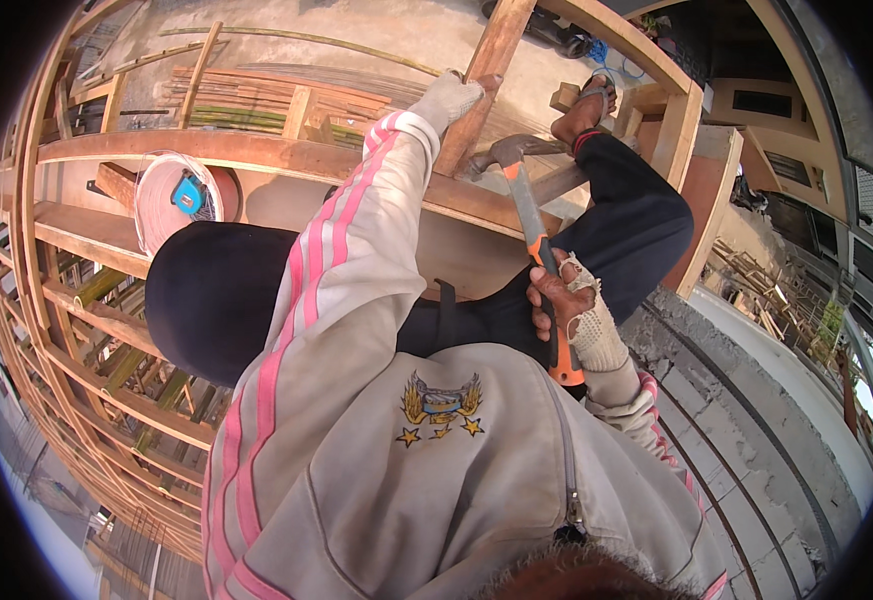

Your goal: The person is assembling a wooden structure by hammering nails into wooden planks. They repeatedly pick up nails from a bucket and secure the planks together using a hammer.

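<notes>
My left hand (453, 100), in a pale knit work glove, reaches forward and is closed round the edge of a wooden post (469, 128). A claw hammer (527, 208) with an orange and grey handle is in my right hand (574, 312), which wears a fingerless knit glove. The hammer points away from me, its metal head close to the foot of the post and beside a short timber piece (559, 182). Whether the head touches the wood I cannot tell. A long horizontal beam (256, 150) runs under my left forearm.
A white bucket (161, 195) with a blue tape measure (190, 193) stands at the left. My bare foot (584, 108) in a sandal rests on the timber frame. Below left is an open lattice of beams (106, 320); at right, a rough concrete block wall (701, 400). Stacked planks (256, 95) lie beyond.
</notes>
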Demonstrator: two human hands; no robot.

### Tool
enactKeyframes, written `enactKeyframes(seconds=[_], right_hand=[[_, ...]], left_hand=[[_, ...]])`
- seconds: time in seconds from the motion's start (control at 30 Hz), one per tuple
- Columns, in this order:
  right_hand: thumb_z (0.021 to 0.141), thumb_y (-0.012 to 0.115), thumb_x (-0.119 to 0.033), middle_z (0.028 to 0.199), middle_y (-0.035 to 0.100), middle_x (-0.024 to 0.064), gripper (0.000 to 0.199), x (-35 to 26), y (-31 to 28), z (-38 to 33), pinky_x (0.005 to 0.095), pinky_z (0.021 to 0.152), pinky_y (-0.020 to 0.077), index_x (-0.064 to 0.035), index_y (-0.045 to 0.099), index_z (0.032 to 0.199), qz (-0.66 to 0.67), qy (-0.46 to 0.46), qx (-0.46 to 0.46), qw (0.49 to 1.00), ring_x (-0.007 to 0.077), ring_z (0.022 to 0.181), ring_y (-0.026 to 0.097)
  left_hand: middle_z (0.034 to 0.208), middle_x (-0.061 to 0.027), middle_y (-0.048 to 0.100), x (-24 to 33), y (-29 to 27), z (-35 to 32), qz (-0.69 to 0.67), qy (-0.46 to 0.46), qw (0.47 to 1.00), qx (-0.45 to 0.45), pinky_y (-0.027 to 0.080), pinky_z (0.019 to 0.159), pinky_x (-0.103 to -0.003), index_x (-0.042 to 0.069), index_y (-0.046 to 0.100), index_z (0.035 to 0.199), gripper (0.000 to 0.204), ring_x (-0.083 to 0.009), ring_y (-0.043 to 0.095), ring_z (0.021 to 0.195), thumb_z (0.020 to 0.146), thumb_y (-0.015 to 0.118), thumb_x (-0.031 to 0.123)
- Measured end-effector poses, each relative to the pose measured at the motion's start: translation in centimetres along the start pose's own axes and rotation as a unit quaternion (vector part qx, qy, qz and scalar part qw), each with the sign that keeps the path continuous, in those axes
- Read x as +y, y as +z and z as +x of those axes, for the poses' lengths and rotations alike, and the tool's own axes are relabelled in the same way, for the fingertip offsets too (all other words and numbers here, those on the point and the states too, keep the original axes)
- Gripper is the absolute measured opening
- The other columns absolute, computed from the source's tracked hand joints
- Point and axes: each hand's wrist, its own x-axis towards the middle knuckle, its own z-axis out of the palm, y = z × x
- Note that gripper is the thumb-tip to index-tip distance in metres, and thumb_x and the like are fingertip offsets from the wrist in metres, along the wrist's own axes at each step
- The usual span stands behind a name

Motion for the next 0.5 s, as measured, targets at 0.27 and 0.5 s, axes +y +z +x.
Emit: enactKeyframes(seconds=[0.27,0.5], right_hand=[[0.101,0.066,-0.023,0.075,0.045,-0.0059,0.043,-1.0,-1.2,1.0,0.0232,0.051,0.038,-0.0072,0.051,0.137,-0.243,-0.246,0.002,0.938,0.0045,0.056,0.045],[0.101,0.062,-0.024,0.094,0.065,0.0226,0.036,0.7,-0.5,1.4,0.0412,0.079,0.0508,-0.0025,0.056,0.13,-0.354,-0.308,0.026,0.883,0.0421,0.085,0.063]], left_hand=[[0.113,-0.029,0.067,0.6,0.0,-1.0,-0.107,-0.011,0.994,-0.025,0.052,0.088,-0.038,-0.02,0.059,0.122,0.096,-0.0302,0.066,0.104,0.082,0.074,0.066],[0.116,-0.0291,0.066,0.9,0.2,-1.3,-0.114,-0.032,0.993,0.0,0.052,0.09,-0.04,-0.02,0.058,0.124,0.099,-0.0309,0.065,0.107,0.08,0.075,0.067]])
